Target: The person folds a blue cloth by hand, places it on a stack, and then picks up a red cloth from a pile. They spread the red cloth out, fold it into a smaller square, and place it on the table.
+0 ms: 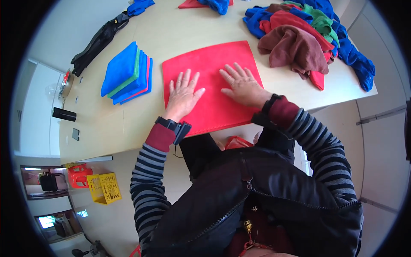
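Observation:
A red cloth [214,107] lies spread flat at the table's near edge, its front hem along that edge. On its left half rests my left hand [183,95], palm down with fingers apart. My right hand [245,85] lies likewise on the right half, fingers spread. Neither hand grips anything. Left of the cloth is a neat stack of folded cloths [124,73], blue on top with green and red layers showing. To the far right, a loose heap of crumpled cloths [295,43] mixes brown, red, green and blue.
The pale table [102,128] carries a black bag [100,40] at the far left, a black cylinder [64,114] and a small grey flat object [75,134]. More cloth [216,5] lies at the far edge. Below stand a yellow crate [104,188] and a red stool [79,175].

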Demonstrator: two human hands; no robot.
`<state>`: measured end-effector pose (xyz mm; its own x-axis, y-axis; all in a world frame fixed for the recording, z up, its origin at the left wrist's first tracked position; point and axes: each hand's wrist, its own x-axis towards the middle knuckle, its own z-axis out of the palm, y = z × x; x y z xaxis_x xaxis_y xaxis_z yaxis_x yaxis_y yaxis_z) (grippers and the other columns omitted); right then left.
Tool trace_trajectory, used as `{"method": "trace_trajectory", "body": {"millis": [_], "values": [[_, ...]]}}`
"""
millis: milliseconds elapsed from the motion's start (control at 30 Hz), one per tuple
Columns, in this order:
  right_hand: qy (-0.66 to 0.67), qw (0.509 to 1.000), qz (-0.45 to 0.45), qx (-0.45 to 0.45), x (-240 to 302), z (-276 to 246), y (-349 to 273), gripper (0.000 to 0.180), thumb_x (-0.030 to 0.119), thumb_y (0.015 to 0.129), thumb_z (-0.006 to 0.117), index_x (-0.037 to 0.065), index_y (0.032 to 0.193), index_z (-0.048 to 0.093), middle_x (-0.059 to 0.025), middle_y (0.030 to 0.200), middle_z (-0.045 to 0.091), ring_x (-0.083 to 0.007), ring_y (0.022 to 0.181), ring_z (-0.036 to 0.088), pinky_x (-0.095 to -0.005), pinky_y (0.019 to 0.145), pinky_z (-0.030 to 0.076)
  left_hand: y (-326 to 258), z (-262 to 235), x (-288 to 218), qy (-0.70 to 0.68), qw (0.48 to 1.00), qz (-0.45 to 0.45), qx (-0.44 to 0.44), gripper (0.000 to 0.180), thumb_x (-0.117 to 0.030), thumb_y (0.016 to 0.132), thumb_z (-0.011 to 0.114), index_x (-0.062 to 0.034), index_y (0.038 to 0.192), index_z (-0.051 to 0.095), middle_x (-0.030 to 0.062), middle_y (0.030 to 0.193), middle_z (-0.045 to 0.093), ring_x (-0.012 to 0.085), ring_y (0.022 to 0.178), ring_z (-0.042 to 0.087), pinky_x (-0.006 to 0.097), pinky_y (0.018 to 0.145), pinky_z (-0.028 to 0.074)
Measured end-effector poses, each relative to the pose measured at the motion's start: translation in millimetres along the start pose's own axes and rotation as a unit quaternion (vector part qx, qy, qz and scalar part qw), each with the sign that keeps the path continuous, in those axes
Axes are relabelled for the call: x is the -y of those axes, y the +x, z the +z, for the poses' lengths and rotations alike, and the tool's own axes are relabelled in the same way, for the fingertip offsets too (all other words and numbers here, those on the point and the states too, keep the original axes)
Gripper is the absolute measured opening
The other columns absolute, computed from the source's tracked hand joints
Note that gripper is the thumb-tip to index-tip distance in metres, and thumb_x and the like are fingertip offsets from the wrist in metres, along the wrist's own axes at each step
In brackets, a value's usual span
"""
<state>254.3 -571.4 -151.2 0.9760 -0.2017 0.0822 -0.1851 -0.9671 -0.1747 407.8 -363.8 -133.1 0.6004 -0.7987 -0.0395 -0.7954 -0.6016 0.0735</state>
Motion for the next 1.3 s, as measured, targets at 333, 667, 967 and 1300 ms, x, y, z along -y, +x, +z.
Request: {"method": "trace_trajectory", "body": {"millis": [333,667,967,1300], "values": [[-0.026,0.995,0.052,-0.079,-27.0,6.9,-66.6,0.066,0.05,0.104,0.044,0.012,0.158,0.035,-0.0132,0.163,0.033,-0.0359,0.152,0.025,-0.0521,0.124,0.018,-87.2,24.0,15.4,-0.023,0.999,0.002,-0.049,0.068,-0.054,0.103,0.044,-0.0175,0.16,0.032,0.0148,0.168,0.02,0.036,0.155,0.015,0.06,0.123,0.01],[-0.052,0.998,0.03,0.032,-7.9,-33.8,-34.4,0.068,0.05,0.106,0.041,0.012,0.16,0.027,-0.0164,0.164,0.029,-0.0379,0.152,0.025,-0.0556,0.121,0.024,-41.1,-20.3,-2.8,0.006,0.995,0.063,-0.072,0.064,-0.048,0.105,0.043,-0.0128,0.157,0.036,0.0174,0.165,0.028,0.035,0.153,0.023,0.061,0.122,0.012],[-0.022,0.998,-0.011,0.056,-8.3,-8.3,7.5,0.075,0.058,0.104,0.037,0.014,0.162,0.023,-0.011,0.168,0.022,-0.034,0.157,0.012,-0.0504,0.126,0.011,-10.9,22.5,15.3,-0.013,0.999,0.031,-0.029,0.065,-0.05,0.106,0.04,-0.0138,0.159,0.03,0.0138,0.167,0.023,0.0328,0.155,0.018,0.059,0.123,0.01],[-0.119,0.989,0.051,0.075,-35.8,-30.4,41.0,0.072,0.055,0.105,0.038,0.016,0.162,0.022,-0.0147,0.168,0.021,-0.0379,0.155,0.016,-0.0577,0.122,0.019,11.4,-2.7,55.0,0.052,0.996,-0.021,-0.064,0.067,-0.052,0.105,0.038,-0.0145,0.16,0.029,0.012,0.167,0.023,0.0328,0.155,0.019,0.059,0.123,0.011]]}}
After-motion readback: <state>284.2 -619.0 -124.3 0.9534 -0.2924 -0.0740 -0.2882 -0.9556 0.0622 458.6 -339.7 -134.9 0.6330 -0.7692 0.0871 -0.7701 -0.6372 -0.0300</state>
